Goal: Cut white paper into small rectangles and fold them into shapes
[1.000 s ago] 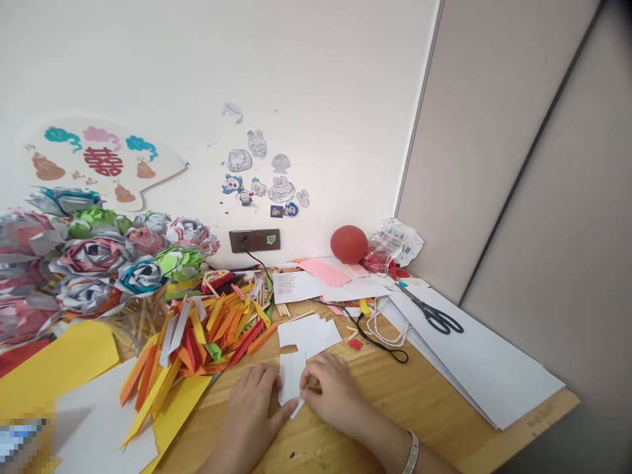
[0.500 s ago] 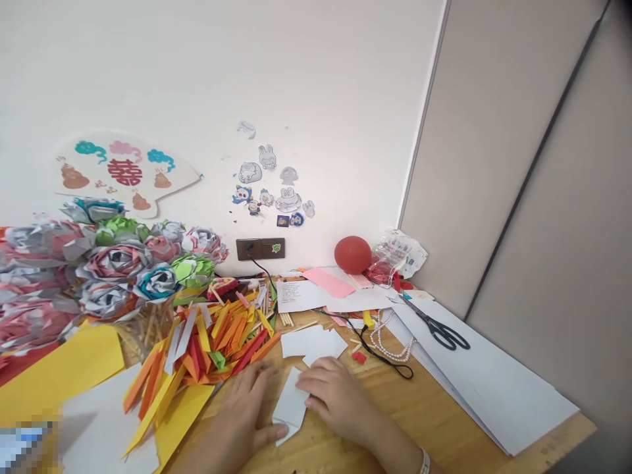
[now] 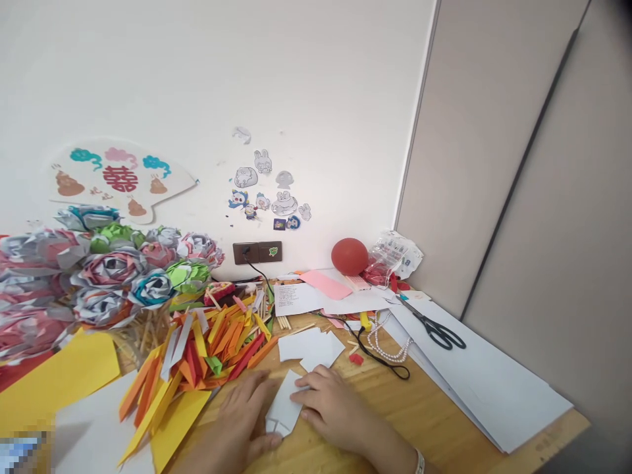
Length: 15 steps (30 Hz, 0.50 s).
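Note:
A small white folded paper piece lies on the wooden table between both hands. My left hand lies on its left side, fingers flat, thumb pressing its lower edge. My right hand rests on its right edge, fingers curled down and pressing the fold. Just beyond the hands lie loose white paper scraps.
A heap of orange, yellow and red paper strips lies left of the hands, with yellow sheets and paper roses further left. Black scissors rest on white sheets at right. A red balloon, a pearl string and a black cord lie behind.
The white paper has turned and tilted between my hands, and both hands have shifted slightly toward me while pressing it. The view has swung a little.

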Available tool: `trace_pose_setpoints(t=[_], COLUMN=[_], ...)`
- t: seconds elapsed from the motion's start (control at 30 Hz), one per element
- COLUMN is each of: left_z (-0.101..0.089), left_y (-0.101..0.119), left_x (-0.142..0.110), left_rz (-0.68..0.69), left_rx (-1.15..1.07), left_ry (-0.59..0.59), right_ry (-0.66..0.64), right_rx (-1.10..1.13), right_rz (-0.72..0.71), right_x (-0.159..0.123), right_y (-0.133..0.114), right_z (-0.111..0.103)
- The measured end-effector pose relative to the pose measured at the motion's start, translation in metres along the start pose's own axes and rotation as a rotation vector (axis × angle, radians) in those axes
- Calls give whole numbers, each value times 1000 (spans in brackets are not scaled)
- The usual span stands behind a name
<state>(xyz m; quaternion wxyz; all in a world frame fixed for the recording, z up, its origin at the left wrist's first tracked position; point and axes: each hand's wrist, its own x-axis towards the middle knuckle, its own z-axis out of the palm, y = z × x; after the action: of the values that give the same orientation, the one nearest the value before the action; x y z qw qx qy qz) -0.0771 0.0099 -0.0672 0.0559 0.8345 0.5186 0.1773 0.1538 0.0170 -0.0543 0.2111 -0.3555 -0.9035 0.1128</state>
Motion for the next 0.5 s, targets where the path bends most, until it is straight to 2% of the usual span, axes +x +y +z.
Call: trace_pose_setpoints(t=[0.07, 0.17, 0.27, 0.37, 0.5], left_z=[2, -1, 1, 15, 31], left_y=[-8, -17, -12, 6, 24], left_x=[2, 7, 8, 2, -8], left_rz=[-30, -46, 67, 279, 288], left_rx=[16, 91, 130, 141, 179], left_ry=[44, 216, 366, 338, 213], right_ry=[13, 36, 61, 102, 124], right_rx=[-38, -104, -113, -13, 290], right_rz=[9, 34, 28, 20, 15], right_x=[0, 0, 1, 3, 6], right_y=[-2, -5, -9, -10, -3], right_z=[0, 0, 4, 13, 21])
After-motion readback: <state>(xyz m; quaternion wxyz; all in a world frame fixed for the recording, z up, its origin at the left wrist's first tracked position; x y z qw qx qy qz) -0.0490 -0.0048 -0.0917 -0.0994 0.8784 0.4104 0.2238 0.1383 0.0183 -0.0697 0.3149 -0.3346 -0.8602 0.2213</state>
